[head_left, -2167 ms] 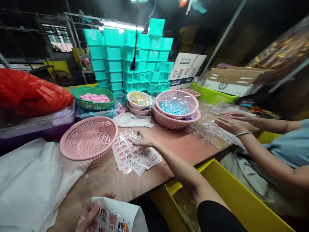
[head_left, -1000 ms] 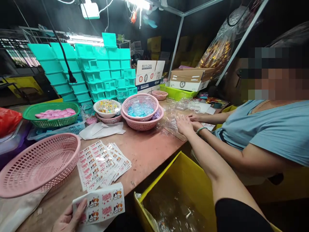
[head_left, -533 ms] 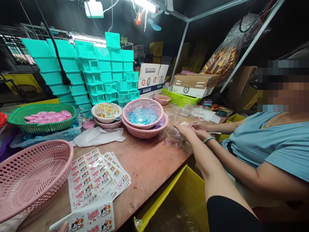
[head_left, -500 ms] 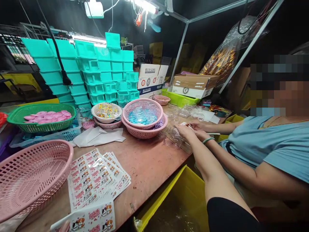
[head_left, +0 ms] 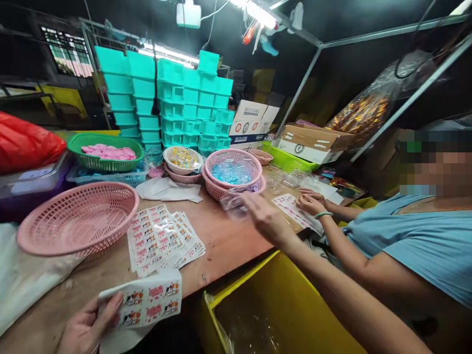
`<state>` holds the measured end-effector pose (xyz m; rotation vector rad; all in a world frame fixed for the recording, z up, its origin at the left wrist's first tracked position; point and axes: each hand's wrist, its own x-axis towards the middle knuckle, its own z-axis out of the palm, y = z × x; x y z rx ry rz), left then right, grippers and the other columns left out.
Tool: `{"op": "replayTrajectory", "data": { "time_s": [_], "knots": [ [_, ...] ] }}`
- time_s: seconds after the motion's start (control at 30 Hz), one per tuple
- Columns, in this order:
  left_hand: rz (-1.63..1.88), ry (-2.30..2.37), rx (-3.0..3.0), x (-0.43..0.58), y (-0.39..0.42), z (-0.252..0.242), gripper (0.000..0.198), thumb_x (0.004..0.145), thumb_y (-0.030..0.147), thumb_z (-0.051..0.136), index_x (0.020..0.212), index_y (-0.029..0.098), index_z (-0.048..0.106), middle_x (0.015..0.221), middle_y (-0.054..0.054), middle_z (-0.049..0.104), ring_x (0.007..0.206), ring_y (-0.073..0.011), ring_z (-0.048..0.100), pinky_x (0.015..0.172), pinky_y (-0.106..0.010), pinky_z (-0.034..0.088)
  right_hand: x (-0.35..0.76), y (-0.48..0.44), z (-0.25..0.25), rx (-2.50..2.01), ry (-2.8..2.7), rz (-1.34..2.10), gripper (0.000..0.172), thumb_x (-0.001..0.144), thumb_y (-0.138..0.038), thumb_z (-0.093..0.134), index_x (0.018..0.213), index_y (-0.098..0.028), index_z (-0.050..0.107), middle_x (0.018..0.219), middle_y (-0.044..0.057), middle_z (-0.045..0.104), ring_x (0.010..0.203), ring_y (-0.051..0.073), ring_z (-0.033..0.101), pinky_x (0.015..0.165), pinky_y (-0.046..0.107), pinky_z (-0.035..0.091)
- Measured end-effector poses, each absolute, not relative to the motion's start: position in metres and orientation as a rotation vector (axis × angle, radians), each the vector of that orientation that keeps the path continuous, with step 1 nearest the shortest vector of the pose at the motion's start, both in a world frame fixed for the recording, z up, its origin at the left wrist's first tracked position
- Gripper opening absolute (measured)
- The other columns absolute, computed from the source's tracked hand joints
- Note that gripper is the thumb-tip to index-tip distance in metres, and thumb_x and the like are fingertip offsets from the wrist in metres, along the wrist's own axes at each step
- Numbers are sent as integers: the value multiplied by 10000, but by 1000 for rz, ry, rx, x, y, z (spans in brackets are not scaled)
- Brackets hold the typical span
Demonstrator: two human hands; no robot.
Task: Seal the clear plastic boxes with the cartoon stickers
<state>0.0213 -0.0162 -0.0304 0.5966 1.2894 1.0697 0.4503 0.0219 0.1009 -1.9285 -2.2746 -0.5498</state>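
"Two hands, and are both full?"

"Yes. The left hand (head_left: 86,322) pinches a sticker sheet (head_left: 149,300), with its thumb on top at one end. The right hand (head_left: 271,221) has a clear plastic thing (head_left: 234,204)."

"How are the right fingers?"

"They look closed on the edge of the plastic. It's blurry, so I can't tell just how they grip. The plastic pokes out to the left of those fingertips, away from the palm."

"Where is the sticker sheet from there?"

"Left of the right fingers, and closer to the body. I think that gap matters most. The plastic and the sheet are well apart."

"Which way does the sheet go?"

"From the left thumb, the part I see runs longest to the right. White paper hangs under the thumb too. I can't tell if it's the same sheet, bent."

"What else is near?"

"Just past the left fingers, a pile of sheets (head_left: 157,241) lies on the table (head_left: 219,238). The left hand looks nearer to it than the right. Past the right fingers sits a pink basket (head_left: 257,169). To their right are a co-worker's hands (head_left: 311,202)."
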Motion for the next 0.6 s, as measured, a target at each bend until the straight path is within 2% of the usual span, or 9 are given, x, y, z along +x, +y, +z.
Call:
{"op": "replayTrajectory", "data": {
  "time_s": [0.13,0.2,0.33,0.4,0.5,0.57,0.6],
  "knots": [
    [1034,1208,672,17,-35,-17,489,427,417,977,771,132,777,736,-85,780,646,-285,733,571,-296,614,299,22,46,-1629,-2598,-367,529,964,-120,340,1484,-133,441,1519,209,477,1380,392,470,982,581,540],
    [1011,1200,667,8,-45,-17,486,441,415,973,792,136,784,721,-77,776,676,-297,739,619,-326,628,236,28,20,-1589,-2608,-359,498,982,-164,323,1461,-119,450,1510,242,471,1336,438,503,888,656,558],
    [1047,1212,611,-20,-56,-17,483,483,424,956,840,146,785,723,-75,777,765,-331,749,650,-349,629,156,47,-7,-1566,-2549,-336,472,986,-165,306,1430,-113,457,1461,261,515,1296,444,536,820,699,558],
    [1118,1219,609,-32,-56,-15,491,494,435,950,842,134,781,741,-78,777,763,-318,746,638,-328,619,144,54,-3,-1586,-2560,-268,489,977,-155,332,1453,-104,429,1468,278,499,1307,452,520,832,717,539],
    [1258,1230,651,-39,-56,-6,442,555,432,927,824,116,775,746,-71,768,724,-254,730,637,-273,595,161,58,22,-1527,-2659,6,628,902,-196,534,1504,-118,376,1536,274,415,1368,463,447,981,752,429],
    [1319,1228,687,-35,-53,-1,398,598,423,909,791,105,767,705,-60,750,648,-201,698,582,-234,559,186,58,44,-1322,-2683,339,738,823,-247,659,1504,-160,389,1554,223,414,1399,409,429,1084,662,398],
    [1333,1207,686,-31,-50,2,381,609,414,905,785,107,763,714,-59,753,634,-187,687,571,-227,549,198,58,54,-1240,-2575,490,689,851,-277,632,1494,-190,403,1534,184,452,1384,354,461,1096,591,422]
  ]
}}
